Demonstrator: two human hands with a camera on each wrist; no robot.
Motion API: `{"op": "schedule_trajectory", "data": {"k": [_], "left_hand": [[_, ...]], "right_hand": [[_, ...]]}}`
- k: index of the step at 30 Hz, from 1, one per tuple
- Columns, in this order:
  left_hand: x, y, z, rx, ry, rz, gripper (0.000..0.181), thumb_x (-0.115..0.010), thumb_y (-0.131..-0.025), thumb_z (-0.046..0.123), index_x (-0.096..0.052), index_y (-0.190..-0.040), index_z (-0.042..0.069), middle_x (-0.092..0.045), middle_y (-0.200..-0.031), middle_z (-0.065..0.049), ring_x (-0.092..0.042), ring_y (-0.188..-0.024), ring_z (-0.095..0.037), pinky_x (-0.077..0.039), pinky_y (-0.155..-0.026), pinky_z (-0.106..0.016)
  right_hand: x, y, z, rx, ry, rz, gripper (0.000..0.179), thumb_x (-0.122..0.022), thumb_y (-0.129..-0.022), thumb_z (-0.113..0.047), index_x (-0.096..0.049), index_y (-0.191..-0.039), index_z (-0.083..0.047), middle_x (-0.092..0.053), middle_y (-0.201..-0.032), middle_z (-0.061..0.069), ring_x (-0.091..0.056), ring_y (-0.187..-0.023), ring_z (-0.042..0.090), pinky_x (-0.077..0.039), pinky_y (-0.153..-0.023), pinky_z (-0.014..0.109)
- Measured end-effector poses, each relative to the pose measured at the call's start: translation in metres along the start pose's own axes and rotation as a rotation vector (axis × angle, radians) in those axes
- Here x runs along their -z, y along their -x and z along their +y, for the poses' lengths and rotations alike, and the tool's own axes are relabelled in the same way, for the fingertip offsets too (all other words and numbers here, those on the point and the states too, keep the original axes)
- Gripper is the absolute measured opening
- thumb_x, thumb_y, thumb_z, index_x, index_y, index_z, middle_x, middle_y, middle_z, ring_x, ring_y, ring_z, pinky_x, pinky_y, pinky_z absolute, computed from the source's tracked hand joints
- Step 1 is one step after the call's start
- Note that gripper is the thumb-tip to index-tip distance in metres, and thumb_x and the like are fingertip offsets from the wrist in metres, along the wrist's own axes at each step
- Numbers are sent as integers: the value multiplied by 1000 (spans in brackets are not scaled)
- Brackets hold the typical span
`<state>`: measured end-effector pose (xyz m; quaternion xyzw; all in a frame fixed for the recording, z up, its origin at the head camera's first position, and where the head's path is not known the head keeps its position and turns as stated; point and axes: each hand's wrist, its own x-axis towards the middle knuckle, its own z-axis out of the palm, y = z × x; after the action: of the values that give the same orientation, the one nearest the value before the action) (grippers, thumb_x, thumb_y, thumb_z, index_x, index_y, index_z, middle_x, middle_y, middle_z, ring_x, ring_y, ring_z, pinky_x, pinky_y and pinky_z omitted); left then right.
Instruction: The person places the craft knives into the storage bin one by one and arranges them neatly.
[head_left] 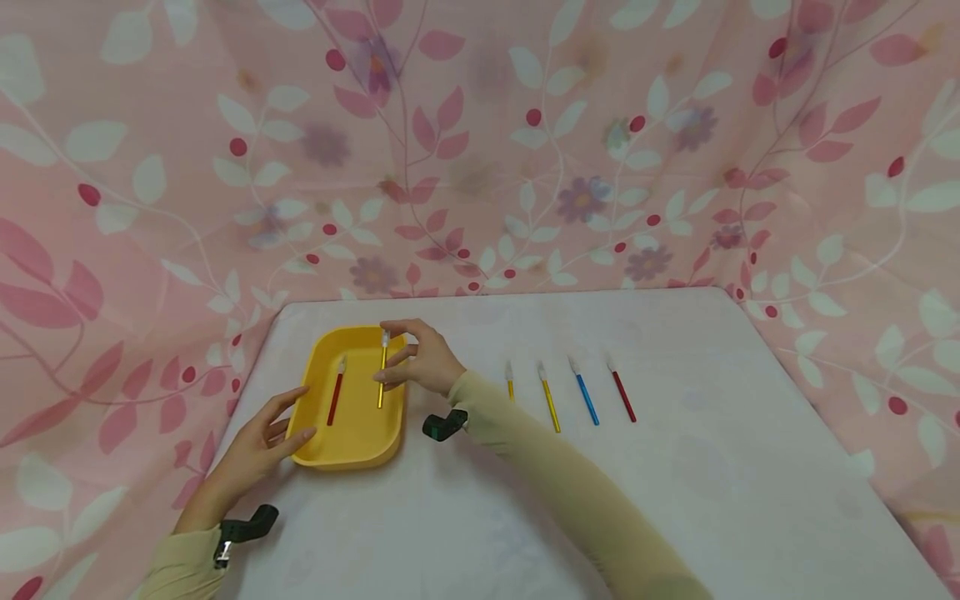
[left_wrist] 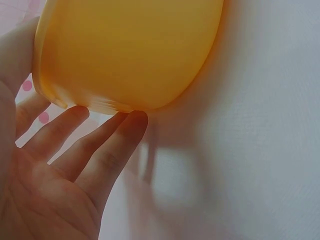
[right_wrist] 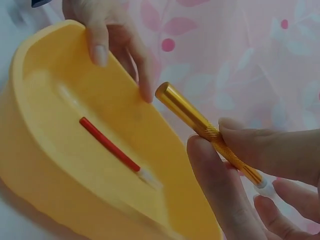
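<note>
A yellow craft knife (right_wrist: pixel 192 115) with a knurled metal grip and a pale cap is pinched in my right hand (head_left: pixel 420 358), over the right side of the yellow tray (head_left: pixel 352 454). In the right wrist view, the thumb and fingers are around the knife's knurled part and cap end. A red craft knife (head_left: pixel 335 398) lies inside the tray, its pale cap toward the back. At the tray's left side, my left hand (head_left: pixel 262 437) holds the wall and rim. The left wrist view shows its fingertips (left_wrist: pixel 135 120) against the tray's outer wall.
Right of the tray, several craft knives lie in a row on the white table: a yellow one (head_left: pixel 511 389) partly behind my right sleeve, another yellow one (head_left: pixel 551 404), a blue one (head_left: pixel 587 400) and a red one (head_left: pixel 623 396). A pink floral curtain (head_left: pixel 480 167) stands behind.
</note>
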<state>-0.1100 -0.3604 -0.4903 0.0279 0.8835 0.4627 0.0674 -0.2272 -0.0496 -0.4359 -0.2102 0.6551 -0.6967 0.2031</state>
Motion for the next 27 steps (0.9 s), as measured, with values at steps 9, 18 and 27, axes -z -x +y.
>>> {"op": "schedule_trajectory", "data": {"k": [9, 18, 27], "left_hand": [[-1, -2, -2, 18, 1, 4, 83, -77, -105, 32, -32, -173, 18, -27, -175, -26, -46, -146, -61, -48, -109, -57], [-2, 1, -3, 7, 10, 3, 80, -77, -106, 30, -33, -172, 16, -27, -175, -27, -46, -145, -63, -45, -111, -60], [-2, -2, -3, -1, 10, 8, 81, -77, -105, 31, -33, -172, 17, -27, -176, -26, -45, -145, -63, -46, -111, -58]], "right_hand": [[-25, -25, 12, -71, 21, 62, 77, -86, -87, 12, -57, -156, -6, -55, -139, 9, -80, -77, 30, -66, -85, 60], [-50, -43, 18, -89, 69, 91, 78, -85, -84, 19, -57, -155, -1, -52, -137, 12, -78, -79, 24, -68, -76, 50], [-67, -59, 29, -151, 175, 187, 79, -88, -81, 18, -61, -153, -1, -58, -139, 16, -78, -72, 30, -68, -68, 42]]}}
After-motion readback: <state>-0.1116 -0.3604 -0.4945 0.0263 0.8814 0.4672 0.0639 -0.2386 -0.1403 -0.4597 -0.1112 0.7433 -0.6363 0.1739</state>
